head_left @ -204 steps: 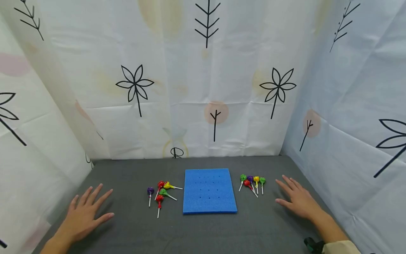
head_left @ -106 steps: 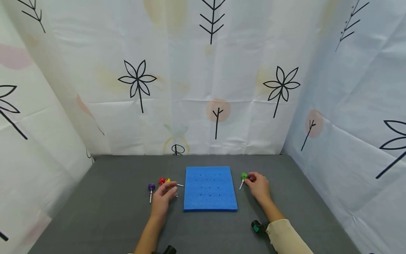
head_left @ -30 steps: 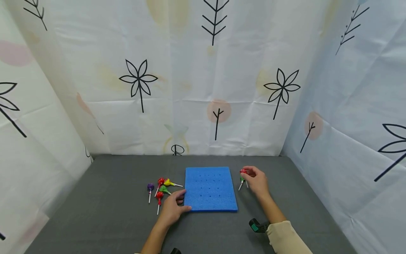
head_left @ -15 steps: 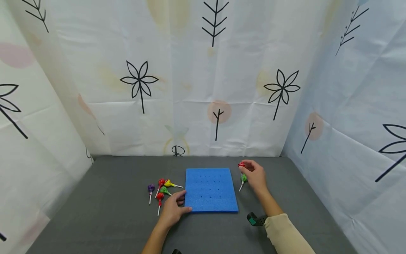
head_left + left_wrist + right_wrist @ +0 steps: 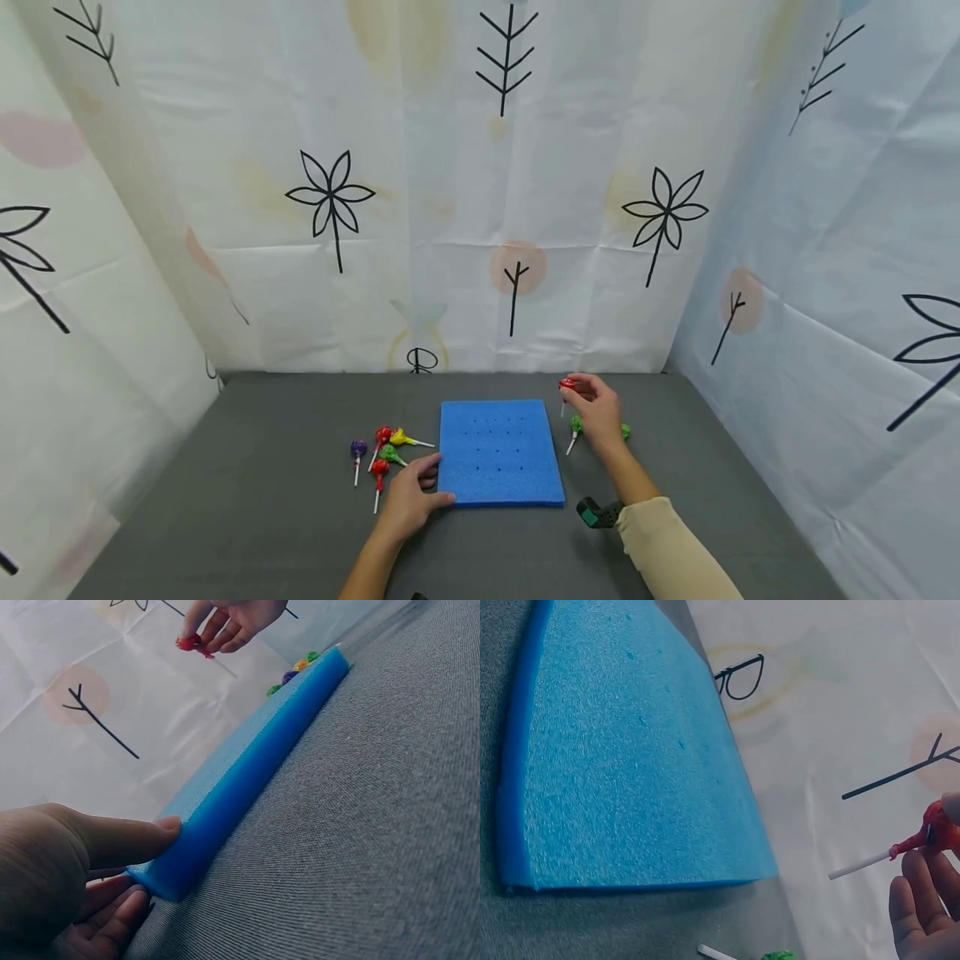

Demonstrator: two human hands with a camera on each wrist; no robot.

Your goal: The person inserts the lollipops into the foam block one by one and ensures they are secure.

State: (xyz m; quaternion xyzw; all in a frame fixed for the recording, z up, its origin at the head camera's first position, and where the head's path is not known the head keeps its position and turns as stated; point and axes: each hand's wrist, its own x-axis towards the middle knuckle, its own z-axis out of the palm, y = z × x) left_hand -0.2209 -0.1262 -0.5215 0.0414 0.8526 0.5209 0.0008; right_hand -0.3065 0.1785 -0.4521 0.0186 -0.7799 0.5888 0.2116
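**Red lollipop lifted beside blue foam board**

Red-wrapped lollipop (image 5: 567, 385) is being pinched in the fingertips of the right hand (image 5: 597, 411), raised off the grey table (image 5: 262, 517) just past the far right corner of the foam board (image 5: 498, 450), its white stick pointing down. The left hand (image 5: 411, 498) is resting flat-fingered against the board's near left corner, thumb on its edge. Half a second ago the lollipop was held slightly farther right; a green lollipop (image 5: 623, 431) is now uncovered behind the wrist.

Head view high, forward-down; wrist views low, close — all sharing the blue foam pad (image 5: 500, 452).
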